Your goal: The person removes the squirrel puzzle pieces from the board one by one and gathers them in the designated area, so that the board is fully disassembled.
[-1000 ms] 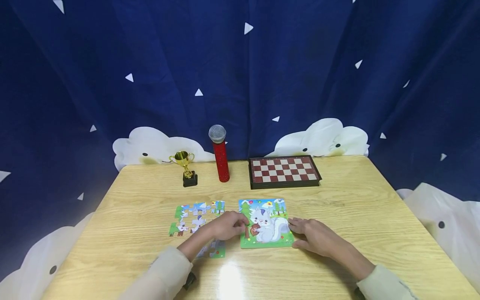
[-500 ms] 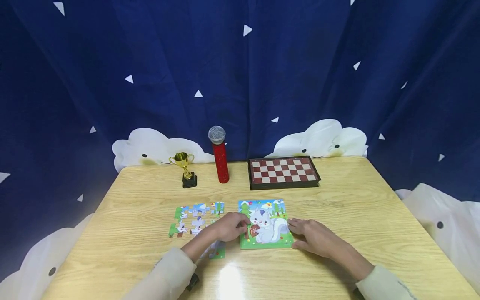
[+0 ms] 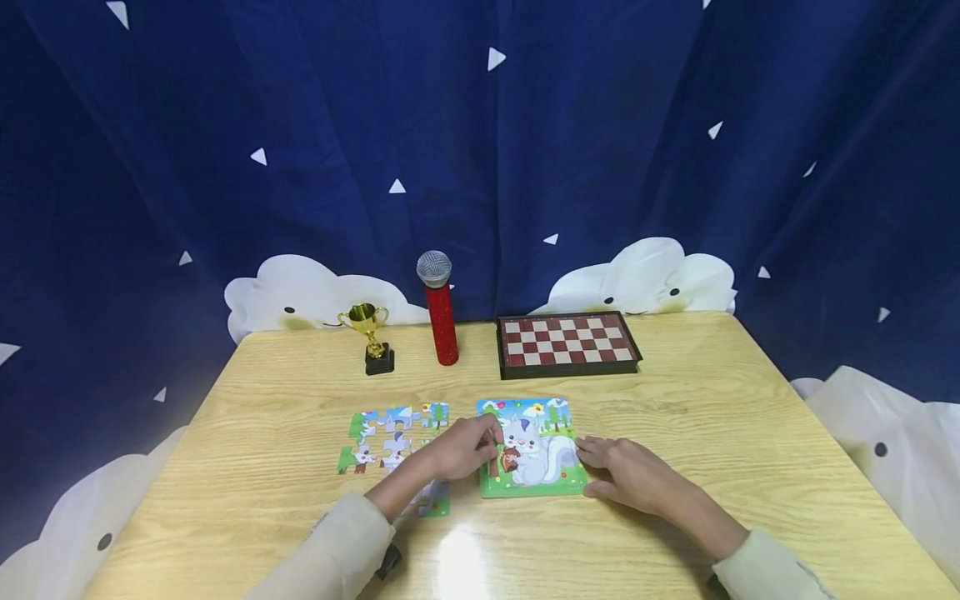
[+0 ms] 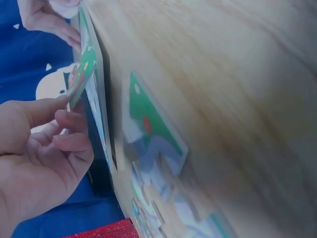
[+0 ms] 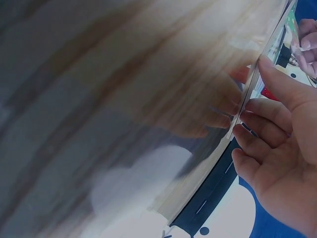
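Note:
A squirrel jigsaw puzzle (image 3: 536, 482) lies flat on the wooden table in front of the person. Over its left side, the left hand (image 3: 463, 448) pinches a puzzle piece (image 4: 84, 74) between thumb and fingers. The piece is green with a bit of picture and stands tilted up from the puzzle surface in the left wrist view. Along the puzzle's right edge rests the right hand (image 3: 626, 473), its thumb and fingers (image 5: 260, 126) touching the side with the palm off to the right. The hand and forearm on the left hide part of the loose pieces.
Several loose puzzle pieces (image 3: 395, 446) are spread left of the puzzle. Behind them stand a gold trophy cup (image 3: 367, 321) and a red microphone (image 3: 442, 325). A checkered game board (image 3: 567, 342) lies farther back, before a blue curtain (image 3: 360, 108).
The left hand has risen slightly and shifted a little away from the person, lifting the pinched piece at the puzzle's left side. The right hand has stayed in place.

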Action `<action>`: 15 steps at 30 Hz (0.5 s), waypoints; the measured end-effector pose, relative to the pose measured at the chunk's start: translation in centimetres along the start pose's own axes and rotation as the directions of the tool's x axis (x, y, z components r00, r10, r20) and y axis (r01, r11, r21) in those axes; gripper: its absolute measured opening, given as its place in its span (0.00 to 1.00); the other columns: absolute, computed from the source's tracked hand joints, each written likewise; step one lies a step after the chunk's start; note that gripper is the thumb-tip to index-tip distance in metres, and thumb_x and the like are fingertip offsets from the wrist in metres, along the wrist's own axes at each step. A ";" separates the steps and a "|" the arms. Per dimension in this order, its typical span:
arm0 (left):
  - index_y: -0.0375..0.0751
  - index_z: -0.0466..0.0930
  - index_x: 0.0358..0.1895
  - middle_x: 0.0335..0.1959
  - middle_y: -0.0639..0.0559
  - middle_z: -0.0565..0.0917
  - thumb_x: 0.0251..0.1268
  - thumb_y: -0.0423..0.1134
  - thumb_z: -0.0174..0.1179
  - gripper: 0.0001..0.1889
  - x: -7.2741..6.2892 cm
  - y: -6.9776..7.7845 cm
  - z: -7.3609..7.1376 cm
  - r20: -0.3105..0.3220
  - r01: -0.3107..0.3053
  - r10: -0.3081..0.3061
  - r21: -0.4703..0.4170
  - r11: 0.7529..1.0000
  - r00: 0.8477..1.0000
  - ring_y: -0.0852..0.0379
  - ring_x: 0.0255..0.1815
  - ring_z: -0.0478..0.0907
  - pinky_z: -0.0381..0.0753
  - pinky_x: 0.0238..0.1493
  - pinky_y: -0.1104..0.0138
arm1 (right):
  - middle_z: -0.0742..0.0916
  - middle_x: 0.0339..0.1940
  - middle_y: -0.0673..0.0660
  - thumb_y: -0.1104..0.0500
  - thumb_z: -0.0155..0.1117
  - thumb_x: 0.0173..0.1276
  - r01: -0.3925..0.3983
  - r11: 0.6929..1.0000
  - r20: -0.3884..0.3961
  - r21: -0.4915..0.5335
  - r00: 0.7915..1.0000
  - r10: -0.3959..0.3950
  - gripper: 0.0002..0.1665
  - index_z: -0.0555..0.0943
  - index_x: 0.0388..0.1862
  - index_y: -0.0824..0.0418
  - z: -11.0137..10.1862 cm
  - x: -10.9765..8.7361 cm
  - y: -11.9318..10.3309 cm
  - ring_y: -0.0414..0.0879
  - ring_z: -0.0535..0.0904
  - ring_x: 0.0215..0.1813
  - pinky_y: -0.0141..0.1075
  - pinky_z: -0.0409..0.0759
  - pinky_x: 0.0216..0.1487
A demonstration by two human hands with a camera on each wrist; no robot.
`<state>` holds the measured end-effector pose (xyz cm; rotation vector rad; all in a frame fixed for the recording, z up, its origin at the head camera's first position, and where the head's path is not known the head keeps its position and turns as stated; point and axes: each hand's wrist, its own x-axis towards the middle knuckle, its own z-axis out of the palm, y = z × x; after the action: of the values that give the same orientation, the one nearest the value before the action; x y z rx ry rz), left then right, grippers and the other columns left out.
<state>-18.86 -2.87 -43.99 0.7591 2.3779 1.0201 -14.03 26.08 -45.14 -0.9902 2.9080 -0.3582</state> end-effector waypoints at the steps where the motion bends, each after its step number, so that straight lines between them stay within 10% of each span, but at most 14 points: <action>1: 0.38 0.72 0.43 0.27 0.50 0.84 0.70 0.31 0.50 0.04 0.0 0.0 0.0 -0.003 -0.005 0.005 -0.003 1.000 1.000 0.58 0.30 0.76 0.70 0.32 0.71 | 0.79 0.60 0.64 0.50 0.68 0.59 0.003 1.000 0.000 0.001 1.000 -0.003 0.32 0.77 0.57 0.68 0.0 0.0 0.0 0.59 0.76 0.61 0.52 0.75 0.57; 15: 0.37 0.71 0.43 0.35 0.49 0.79 0.71 0.32 0.49 0.04 -1.5 -0.6 -2.1 -0.034 -0.075 0.075 0.003 0.997 0.997 0.63 0.16 0.58 0.63 0.22 0.72 | 0.79 0.61 0.64 0.49 0.67 0.59 -0.023 1.000 0.015 -0.001 1.000 0.023 0.32 0.77 0.58 0.67 0.0 0.0 -0.1 0.58 0.76 0.62 0.51 0.75 0.58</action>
<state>-19.13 -5.27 -42.83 0.8437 2.3951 1.0691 -13.98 25.98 -45.06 -0.9541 2.9038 -0.3475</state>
